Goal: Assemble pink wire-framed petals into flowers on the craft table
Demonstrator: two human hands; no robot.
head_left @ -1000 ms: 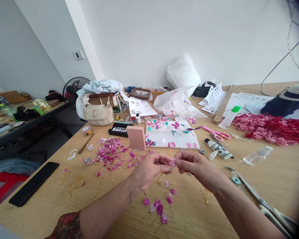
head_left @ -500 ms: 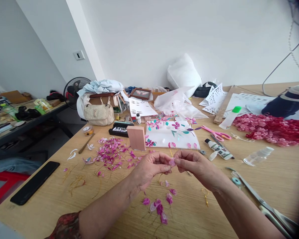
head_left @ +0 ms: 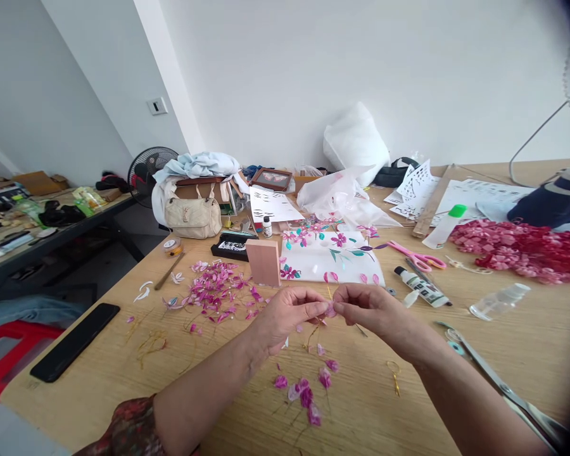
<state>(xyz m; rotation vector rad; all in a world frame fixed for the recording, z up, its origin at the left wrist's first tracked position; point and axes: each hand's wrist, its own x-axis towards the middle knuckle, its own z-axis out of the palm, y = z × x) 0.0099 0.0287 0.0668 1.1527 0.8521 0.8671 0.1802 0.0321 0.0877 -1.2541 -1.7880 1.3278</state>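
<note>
Between my two hands is a small pink petal (head_left: pixel 330 310) with a thin gold wire rising above it. My left hand (head_left: pixel 292 316) pinches its left side between thumb and fingertips. On the opposite side, my right hand (head_left: pixel 368 307) grips the same petal, thumb against curled fingers. Below the hands, several wired magenta petals (head_left: pixel 306 398) lie on the wooden table (head_left: pixel 209 405). To the left spreads a heap of pink petals (head_left: pixel 216 288) with wire stems. Just behind the hands lies a white sheet with flower pieces (head_left: pixel 313 269).
A wooden block (head_left: pixel 263 263) stands behind my left hand. To the right are pink scissors (head_left: pixel 420 258), a glue tube (head_left: pixel 422 287), a clear spray bottle (head_left: pixel 498 302) and large metal scissors (head_left: pixel 498 383). A black phone (head_left: pixel 76 342) lies near the left edge.
The view has shifted slightly, so the table's contents sit a little further right. My left thumb and fingers have drawn closer together on the petal; both hands still hold it.
</note>
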